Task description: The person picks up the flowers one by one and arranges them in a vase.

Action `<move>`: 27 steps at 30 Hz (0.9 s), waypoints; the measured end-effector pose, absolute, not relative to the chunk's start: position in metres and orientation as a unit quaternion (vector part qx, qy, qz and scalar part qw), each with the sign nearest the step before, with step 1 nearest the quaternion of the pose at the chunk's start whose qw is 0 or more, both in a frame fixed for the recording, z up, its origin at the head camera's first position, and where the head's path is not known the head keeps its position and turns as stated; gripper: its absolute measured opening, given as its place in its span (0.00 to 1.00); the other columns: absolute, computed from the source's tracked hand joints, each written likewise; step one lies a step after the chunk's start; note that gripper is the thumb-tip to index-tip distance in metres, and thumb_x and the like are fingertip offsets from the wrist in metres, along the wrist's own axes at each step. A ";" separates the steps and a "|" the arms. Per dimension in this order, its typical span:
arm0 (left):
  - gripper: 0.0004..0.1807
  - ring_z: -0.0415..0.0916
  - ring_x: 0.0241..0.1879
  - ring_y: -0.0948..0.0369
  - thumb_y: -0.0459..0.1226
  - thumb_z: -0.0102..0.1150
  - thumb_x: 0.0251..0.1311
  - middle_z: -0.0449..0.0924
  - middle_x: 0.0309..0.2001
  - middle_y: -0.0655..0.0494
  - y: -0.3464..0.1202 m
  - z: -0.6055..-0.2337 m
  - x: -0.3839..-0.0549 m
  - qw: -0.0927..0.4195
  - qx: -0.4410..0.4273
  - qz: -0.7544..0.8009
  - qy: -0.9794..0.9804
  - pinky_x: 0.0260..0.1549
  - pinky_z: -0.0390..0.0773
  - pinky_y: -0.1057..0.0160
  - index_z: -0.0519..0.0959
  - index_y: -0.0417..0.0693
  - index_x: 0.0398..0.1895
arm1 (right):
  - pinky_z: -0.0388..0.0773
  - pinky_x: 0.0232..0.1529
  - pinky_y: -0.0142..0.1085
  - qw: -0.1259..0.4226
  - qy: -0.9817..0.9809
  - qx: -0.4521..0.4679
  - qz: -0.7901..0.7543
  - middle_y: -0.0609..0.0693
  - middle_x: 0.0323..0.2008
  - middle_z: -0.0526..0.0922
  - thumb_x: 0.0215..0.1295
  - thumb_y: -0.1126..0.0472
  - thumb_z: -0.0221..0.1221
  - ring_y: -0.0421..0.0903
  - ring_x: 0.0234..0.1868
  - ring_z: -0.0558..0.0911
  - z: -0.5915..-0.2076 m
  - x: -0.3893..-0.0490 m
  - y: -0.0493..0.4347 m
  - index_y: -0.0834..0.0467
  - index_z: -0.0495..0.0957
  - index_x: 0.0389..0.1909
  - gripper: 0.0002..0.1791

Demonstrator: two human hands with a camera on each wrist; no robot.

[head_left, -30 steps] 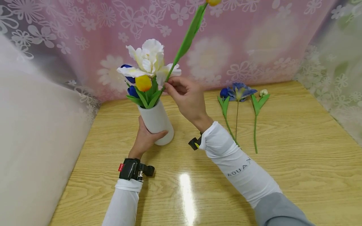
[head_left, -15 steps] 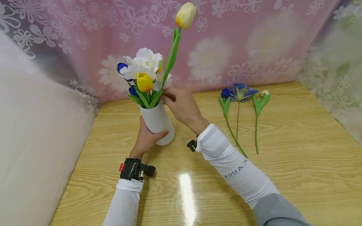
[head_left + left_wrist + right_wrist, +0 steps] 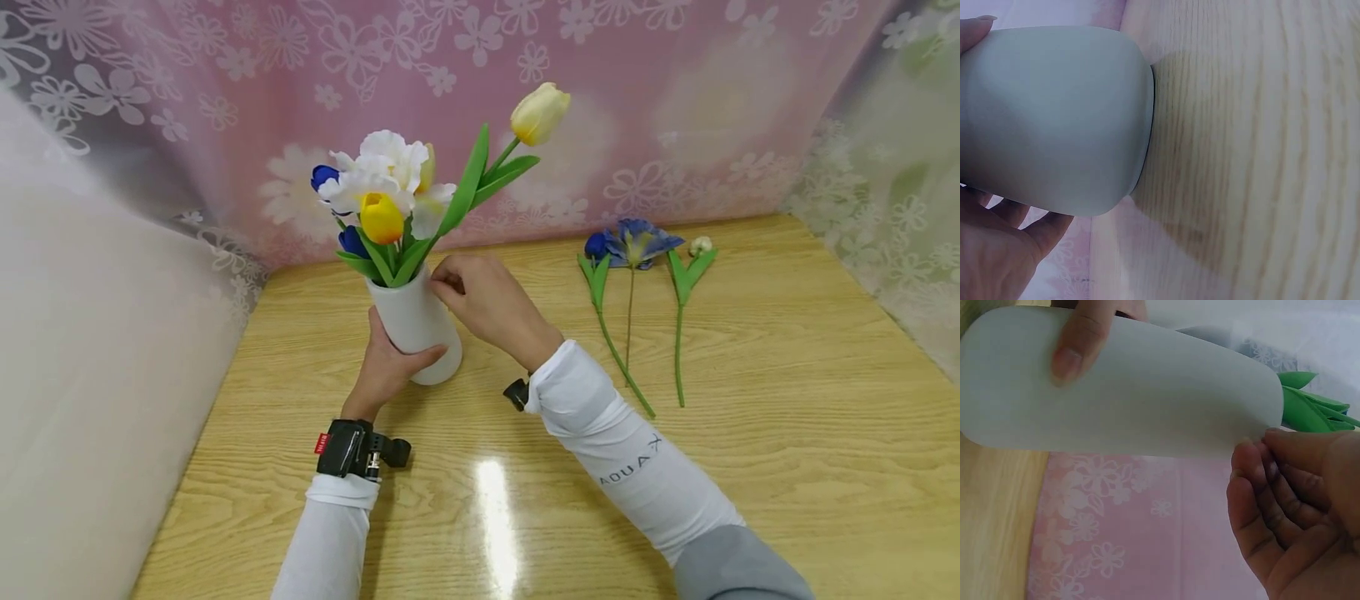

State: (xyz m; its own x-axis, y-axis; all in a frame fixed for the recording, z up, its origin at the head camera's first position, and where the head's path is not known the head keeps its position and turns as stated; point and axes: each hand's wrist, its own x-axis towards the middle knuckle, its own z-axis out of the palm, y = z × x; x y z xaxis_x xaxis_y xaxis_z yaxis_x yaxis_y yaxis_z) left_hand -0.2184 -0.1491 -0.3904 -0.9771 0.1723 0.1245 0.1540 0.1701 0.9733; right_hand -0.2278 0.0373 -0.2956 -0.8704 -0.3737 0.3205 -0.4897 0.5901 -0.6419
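A white vase (image 3: 416, 321) stands on the table, tilted in the head view. My left hand (image 3: 386, 367) grips its lower part, thumb across the front and fingers behind. Out of its mouth rise a large white flower (image 3: 382, 171), a yellow-orange tulip (image 3: 381, 218), blue tulips (image 3: 352, 242) and green leaves. A pale yellow tulip (image 3: 540, 114) leans far right, its stem running down into the mouth. Beside the rim, my right hand (image 3: 491, 300) has loosely curled fingers. In the right wrist view, its fingertips are by the rim and no stem shows between them.
On the table's right lie a blue tulip (image 3: 596, 246), a blue open flower (image 3: 637, 243) and a small white bud (image 3: 700, 246) on a leafy stem. A pink floral curtain (image 3: 637, 125) hangs behind, and a pale sheet (image 3: 97, 333) lines the left side.
The pale yellow tulip has gone down into the vase and now leans right. My right hand has moved down along its stem to the rim. The left hand keeps its grip.
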 end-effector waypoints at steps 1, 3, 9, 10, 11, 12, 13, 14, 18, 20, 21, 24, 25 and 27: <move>0.53 0.60 0.60 0.51 0.31 0.72 0.48 0.58 0.63 0.48 -0.149 -0.390 -0.218 0.007 0.107 0.635 0.765 0.59 0.60 0.49 0.42 0.49 0.68 | 0.73 0.34 0.33 0.069 -0.888 0.242 0.384 0.45 0.31 0.81 0.69 0.57 0.57 0.40 0.31 0.76 -0.297 -0.228 0.038 0.58 0.82 0.39 0.09; 0.53 0.60 0.60 0.51 0.31 0.72 0.48 0.58 0.63 0.47 -0.148 -0.391 -0.219 0.007 0.110 0.636 0.764 0.59 0.59 0.48 0.42 0.49 0.68 | 0.74 0.34 0.33 0.059 -0.887 0.240 0.390 0.45 0.31 0.81 0.69 0.57 0.57 0.40 0.30 0.76 -0.302 -0.228 0.041 0.58 0.82 0.40 0.10; 0.52 0.61 0.59 0.51 0.30 0.71 0.48 0.59 0.62 0.47 -0.147 -0.392 -0.218 0.003 0.119 0.634 0.764 0.58 0.60 0.48 0.43 0.48 0.68 | 0.73 0.29 0.34 0.055 -0.882 0.231 0.406 0.46 0.30 0.81 0.70 0.58 0.56 0.41 0.27 0.76 -0.317 -0.230 0.051 0.57 0.82 0.38 0.08; 0.52 0.61 0.59 0.51 0.30 0.71 0.48 0.59 0.62 0.47 -0.147 -0.393 -0.218 0.002 0.120 0.635 0.763 0.58 0.60 0.48 0.43 0.48 0.68 | 0.73 0.29 0.34 0.056 -0.882 0.230 0.407 0.45 0.30 0.80 0.70 0.58 0.56 0.41 0.27 0.75 -0.320 -0.231 0.053 0.56 0.81 0.38 0.08; 0.52 0.61 0.59 0.51 0.30 0.71 0.48 0.59 0.61 0.47 -0.147 -0.393 -0.218 0.002 0.122 0.635 0.762 0.58 0.61 0.48 0.43 0.48 0.68 | 0.73 0.29 0.34 0.055 -0.883 0.227 0.407 0.45 0.29 0.80 0.70 0.58 0.56 0.41 0.26 0.75 -0.322 -0.231 0.055 0.56 0.81 0.38 0.07; 0.52 0.61 0.59 0.51 0.30 0.71 0.49 0.59 0.61 0.47 -0.147 -0.393 -0.218 0.002 0.124 0.636 0.762 0.57 0.61 0.48 0.43 0.49 0.68 | 0.73 0.29 0.35 0.055 -0.883 0.224 0.408 0.44 0.29 0.79 0.70 0.58 0.56 0.41 0.27 0.75 -0.324 -0.231 0.057 0.55 0.81 0.37 0.07; 0.52 0.61 0.59 0.51 0.30 0.71 0.49 0.59 0.61 0.47 -0.147 -0.393 -0.218 0.002 0.124 0.636 0.761 0.57 0.61 0.48 0.42 0.49 0.68 | 0.73 0.29 0.35 0.053 -0.884 0.222 0.409 0.44 0.29 0.79 0.70 0.58 0.56 0.41 0.27 0.76 -0.325 -0.232 0.059 0.55 0.81 0.37 0.07; 0.52 0.61 0.59 0.51 0.30 0.71 0.48 0.59 0.61 0.47 -0.147 -0.394 -0.218 0.001 0.125 0.636 0.762 0.57 0.61 0.47 0.42 0.49 0.68 | 0.73 0.30 0.35 0.052 -0.884 0.219 0.410 0.44 0.29 0.79 0.70 0.58 0.56 0.40 0.28 0.76 -0.327 -0.232 0.061 0.55 0.81 0.37 0.07; 0.53 0.61 0.59 0.51 0.30 0.72 0.48 0.59 0.61 0.46 -0.147 -0.395 -0.218 -0.002 0.125 0.632 0.765 0.57 0.61 0.47 0.42 0.48 0.68 | 0.75 0.32 0.35 0.041 -0.886 0.205 0.414 0.44 0.30 0.80 0.70 0.58 0.56 0.40 0.30 0.77 -0.335 -0.232 0.069 0.55 0.81 0.37 0.07; 0.53 0.61 0.59 0.50 0.30 0.72 0.48 0.59 0.61 0.46 -0.147 -0.396 -0.218 -0.002 0.123 0.630 0.767 0.57 0.61 0.47 0.42 0.48 0.69 | 0.75 0.32 0.35 0.036 -0.887 0.197 0.416 0.44 0.30 0.80 0.70 0.58 0.56 0.40 0.30 0.78 -0.340 -0.232 0.074 0.56 0.81 0.38 0.07; 0.53 0.61 0.59 0.50 0.31 0.72 0.48 0.59 0.61 0.45 -0.147 -0.395 -0.218 -0.002 0.122 0.629 0.768 0.57 0.61 0.47 0.42 0.48 0.69 | 0.75 0.32 0.36 0.033 -0.888 0.191 0.417 0.44 0.29 0.80 0.70 0.58 0.56 0.41 0.29 0.78 -0.342 -0.231 0.076 0.56 0.81 0.38 0.07; 0.54 0.61 0.59 0.50 0.31 0.72 0.48 0.59 0.61 0.45 -0.147 -0.394 -0.218 0.000 0.117 0.625 0.772 0.57 0.61 0.47 0.42 0.48 0.69 | 0.75 0.30 0.36 0.026 -0.892 0.172 0.418 0.44 0.29 0.80 0.70 0.57 0.56 0.41 0.28 0.77 -0.349 -0.231 0.084 0.55 0.81 0.38 0.07; 0.54 0.61 0.59 0.50 0.31 0.72 0.48 0.59 0.61 0.45 -0.147 -0.393 -0.217 0.000 0.115 0.624 0.773 0.57 0.61 0.47 0.42 0.49 0.69 | 0.75 0.29 0.36 0.024 -0.893 0.165 0.418 0.44 0.29 0.80 0.70 0.57 0.56 0.41 0.28 0.77 -0.351 -0.231 0.087 0.55 0.81 0.38 0.07; 0.54 0.60 0.59 0.50 0.31 0.72 0.48 0.59 0.61 0.45 -0.147 -0.392 -0.217 0.000 0.110 0.621 0.776 0.58 0.60 0.47 0.42 0.48 0.69 | 0.74 0.29 0.36 0.019 -0.896 0.151 0.416 0.44 0.29 0.80 0.70 0.56 0.56 0.41 0.29 0.77 -0.355 -0.231 0.093 0.54 0.80 0.39 0.07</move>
